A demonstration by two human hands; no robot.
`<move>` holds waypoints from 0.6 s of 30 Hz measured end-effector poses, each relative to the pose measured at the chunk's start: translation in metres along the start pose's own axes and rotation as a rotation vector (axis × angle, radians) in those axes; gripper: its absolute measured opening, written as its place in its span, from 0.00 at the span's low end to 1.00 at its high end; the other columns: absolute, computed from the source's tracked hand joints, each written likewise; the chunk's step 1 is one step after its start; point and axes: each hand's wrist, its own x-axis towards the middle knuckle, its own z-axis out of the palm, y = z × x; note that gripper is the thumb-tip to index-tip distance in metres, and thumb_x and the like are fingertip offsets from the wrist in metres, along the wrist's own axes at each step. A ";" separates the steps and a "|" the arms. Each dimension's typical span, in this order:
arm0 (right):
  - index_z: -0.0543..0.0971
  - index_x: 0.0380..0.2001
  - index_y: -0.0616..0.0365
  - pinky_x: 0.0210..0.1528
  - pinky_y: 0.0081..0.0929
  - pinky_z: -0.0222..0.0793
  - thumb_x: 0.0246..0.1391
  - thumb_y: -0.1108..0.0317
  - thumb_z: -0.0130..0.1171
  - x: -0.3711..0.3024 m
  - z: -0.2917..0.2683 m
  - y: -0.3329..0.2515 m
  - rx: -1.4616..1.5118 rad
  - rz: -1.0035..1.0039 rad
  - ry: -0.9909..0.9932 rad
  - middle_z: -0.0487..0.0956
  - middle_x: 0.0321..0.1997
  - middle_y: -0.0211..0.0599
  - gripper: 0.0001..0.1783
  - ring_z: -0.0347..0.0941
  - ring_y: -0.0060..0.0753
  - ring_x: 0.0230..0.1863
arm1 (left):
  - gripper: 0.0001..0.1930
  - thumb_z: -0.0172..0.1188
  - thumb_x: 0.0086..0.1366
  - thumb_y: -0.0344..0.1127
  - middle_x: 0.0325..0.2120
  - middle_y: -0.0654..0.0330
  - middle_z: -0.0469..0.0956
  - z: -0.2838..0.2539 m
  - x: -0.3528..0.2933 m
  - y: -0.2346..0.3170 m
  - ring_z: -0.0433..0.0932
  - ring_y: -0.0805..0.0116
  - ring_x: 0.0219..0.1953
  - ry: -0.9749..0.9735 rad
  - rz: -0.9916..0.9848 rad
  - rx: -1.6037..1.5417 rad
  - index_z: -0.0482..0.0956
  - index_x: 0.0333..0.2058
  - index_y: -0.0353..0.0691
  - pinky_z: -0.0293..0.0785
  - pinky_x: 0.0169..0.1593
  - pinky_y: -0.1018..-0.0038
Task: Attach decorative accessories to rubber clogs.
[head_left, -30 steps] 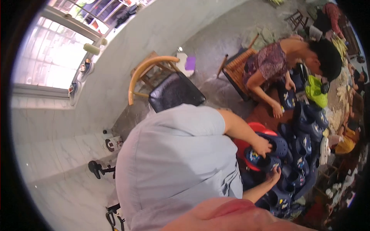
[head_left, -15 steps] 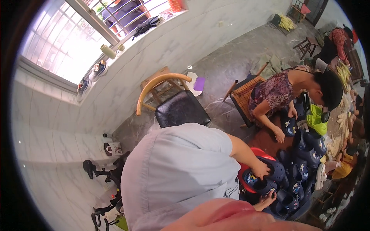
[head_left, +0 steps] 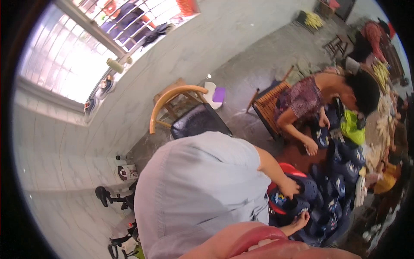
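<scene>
Your left hand [head_left: 289,188] bends its fingers into a navy clog [head_left: 292,209]; their tips are hidden, so you cannot tell their grip. Your right hand's [head_left: 301,222] fingers curl up against its near edge, pinch unclear. The clog overlaps something red [head_left: 288,168], beside more navy clogs [head_left: 334,203].

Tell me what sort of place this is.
Probably an informal footwear workshop: many dark blue clogs crowd together, a co-worker sits bent over them, and a black-seated chair stands nearby.
</scene>
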 end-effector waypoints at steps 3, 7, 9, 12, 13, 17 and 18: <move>0.74 0.43 0.50 0.22 0.21 0.60 0.53 0.68 0.64 0.026 -0.010 0.023 0.089 -0.095 -0.093 0.76 0.31 0.25 0.14 0.67 0.21 0.24 | 0.14 0.57 0.58 0.44 0.43 0.49 0.73 -0.001 0.013 0.012 0.71 0.46 0.49 0.015 0.042 -0.067 0.81 0.43 0.56 0.75 0.45 0.53; 0.72 0.47 0.52 0.20 0.17 0.63 0.48 0.76 0.67 0.016 0.019 0.003 0.039 0.040 -0.063 0.78 0.29 0.33 0.23 0.72 0.23 0.22 | 0.18 0.59 0.56 0.44 0.45 0.49 0.72 0.012 0.002 0.006 0.70 0.49 0.51 0.107 0.003 -0.007 0.79 0.47 0.56 0.72 0.46 0.56; 0.72 0.47 0.51 0.19 0.17 0.62 0.46 0.77 0.68 0.009 0.033 -0.009 -0.037 0.074 0.001 0.78 0.28 0.33 0.24 0.72 0.24 0.22 | 0.19 0.59 0.56 0.45 0.46 0.49 0.72 0.002 -0.001 0.006 0.69 0.48 0.52 0.008 -0.032 -0.045 0.78 0.48 0.57 0.71 0.49 0.57; 0.75 0.45 0.53 0.16 0.21 0.59 0.44 0.77 0.69 -0.002 0.036 -0.028 -0.172 0.080 0.046 0.78 0.24 0.32 0.23 0.70 0.24 0.18 | 0.22 0.59 0.57 0.46 0.52 0.44 0.69 0.001 0.000 0.006 0.67 0.45 0.55 0.015 -0.012 -0.026 0.76 0.52 0.57 0.71 0.51 0.55; 0.75 0.45 0.55 0.14 0.22 0.57 0.44 0.77 0.69 0.002 0.031 -0.023 -0.189 0.050 0.076 0.78 0.24 0.33 0.23 0.69 0.23 0.16 | 0.22 0.59 0.57 0.46 0.52 0.44 0.69 0.001 0.003 0.007 0.67 0.45 0.55 0.007 0.038 -0.033 0.76 0.52 0.57 0.71 0.51 0.55; 0.75 0.44 0.54 0.17 0.21 0.57 0.46 0.78 0.66 0.003 0.030 -0.021 -0.207 0.089 0.056 0.79 0.27 0.32 0.20 0.71 0.23 0.20 | 0.21 0.58 0.57 0.43 0.57 0.40 0.64 -0.002 0.005 0.011 0.62 0.40 0.60 -0.073 -0.022 -0.110 0.77 0.51 0.56 0.66 0.57 0.51; 0.75 0.44 0.54 0.17 0.21 0.56 0.46 0.78 0.66 0.005 0.031 -0.017 -0.219 0.082 0.069 0.79 0.27 0.33 0.20 0.71 0.23 0.20 | 0.21 0.59 0.57 0.43 0.58 0.40 0.63 -0.003 0.005 0.012 0.62 0.39 0.60 -0.077 -0.051 -0.104 0.77 0.52 0.56 0.65 0.58 0.50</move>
